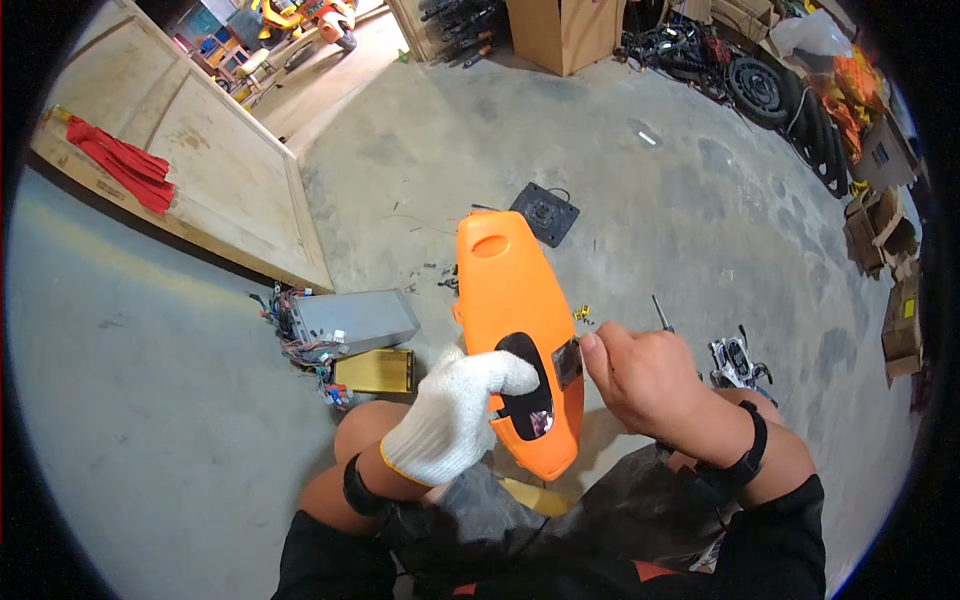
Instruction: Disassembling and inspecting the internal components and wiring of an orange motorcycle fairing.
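Note:
My left hand (450,412), in a white knit glove, grips the near left side of a long orange plastic cover (512,300) held over my knees. The cover has a black oval opening (527,385) near its lower end. My bare right hand (640,375) pinches a small grey flat piece (568,362) at the right edge of that opening. A thin dark tool tip (660,314) sticks up from behind my right hand.
On the concrete floor lie a grey box with coloured wires (350,320), a yellow box (376,371), a black square plate (545,213) and a small metal part (733,362). A wooden panel (200,150) with a red cloth (120,160) lies at left. Tyres (758,88) and cardboard boxes (560,30) stand at the back.

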`<state>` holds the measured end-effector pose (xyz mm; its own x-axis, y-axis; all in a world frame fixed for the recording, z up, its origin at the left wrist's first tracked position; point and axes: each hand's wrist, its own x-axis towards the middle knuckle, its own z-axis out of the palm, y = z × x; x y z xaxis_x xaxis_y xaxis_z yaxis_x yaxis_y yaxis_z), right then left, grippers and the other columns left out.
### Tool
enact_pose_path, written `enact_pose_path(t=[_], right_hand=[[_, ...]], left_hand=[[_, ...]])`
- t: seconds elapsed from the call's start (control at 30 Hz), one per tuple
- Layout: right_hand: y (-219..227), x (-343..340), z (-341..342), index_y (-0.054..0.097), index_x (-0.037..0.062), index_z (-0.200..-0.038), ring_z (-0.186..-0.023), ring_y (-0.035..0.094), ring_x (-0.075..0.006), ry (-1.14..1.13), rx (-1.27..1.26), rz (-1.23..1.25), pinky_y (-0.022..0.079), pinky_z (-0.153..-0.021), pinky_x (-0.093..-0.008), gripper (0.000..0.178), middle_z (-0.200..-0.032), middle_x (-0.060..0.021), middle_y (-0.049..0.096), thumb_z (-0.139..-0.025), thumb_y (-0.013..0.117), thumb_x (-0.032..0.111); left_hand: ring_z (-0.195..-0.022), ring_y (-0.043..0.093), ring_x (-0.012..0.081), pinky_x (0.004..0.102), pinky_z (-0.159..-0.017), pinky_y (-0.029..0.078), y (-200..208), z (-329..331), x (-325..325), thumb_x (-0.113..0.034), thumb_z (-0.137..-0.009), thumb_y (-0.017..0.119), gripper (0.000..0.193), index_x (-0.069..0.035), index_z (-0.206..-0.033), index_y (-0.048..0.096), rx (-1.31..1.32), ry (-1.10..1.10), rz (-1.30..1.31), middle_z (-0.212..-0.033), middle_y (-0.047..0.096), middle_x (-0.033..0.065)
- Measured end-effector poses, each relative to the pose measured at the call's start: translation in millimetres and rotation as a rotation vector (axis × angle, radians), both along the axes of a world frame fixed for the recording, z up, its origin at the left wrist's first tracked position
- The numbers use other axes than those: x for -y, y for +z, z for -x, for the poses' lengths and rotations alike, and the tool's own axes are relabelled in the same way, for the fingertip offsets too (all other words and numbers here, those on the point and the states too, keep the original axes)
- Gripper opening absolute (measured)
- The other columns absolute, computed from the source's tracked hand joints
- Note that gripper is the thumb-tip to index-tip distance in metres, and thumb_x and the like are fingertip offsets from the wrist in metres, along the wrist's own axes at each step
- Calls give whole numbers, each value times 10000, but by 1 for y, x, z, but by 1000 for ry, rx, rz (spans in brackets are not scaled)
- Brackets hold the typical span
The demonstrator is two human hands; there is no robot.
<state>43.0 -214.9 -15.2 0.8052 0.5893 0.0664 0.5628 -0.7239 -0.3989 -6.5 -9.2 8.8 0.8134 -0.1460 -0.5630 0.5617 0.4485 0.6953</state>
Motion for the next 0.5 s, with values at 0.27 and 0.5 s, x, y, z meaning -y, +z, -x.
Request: enact_pose_path(t=[0.27,0.5], right_hand=[[-11,-2,-3,505,48,-875,-653,622,-356,118,149,-237,499,-554,-440,136,-712,-141,602,-902,597,143],[-5,-6,-3,513,40,-876,-629,620,-375,71,-31,-152,497,-544,-458,152,-687,-151,596,-935,568,170]], left_hand=[[-874,669,198,315,-803,547,-22,10,-12,-81,-846,586,216,6,-1037,639,160,11,23,-954,674,102],[-863,668,250,343,-792,560,-13,2,-7,-38,-728,526,420,58,-1130,594,61,-8,38,-994,672,143]])
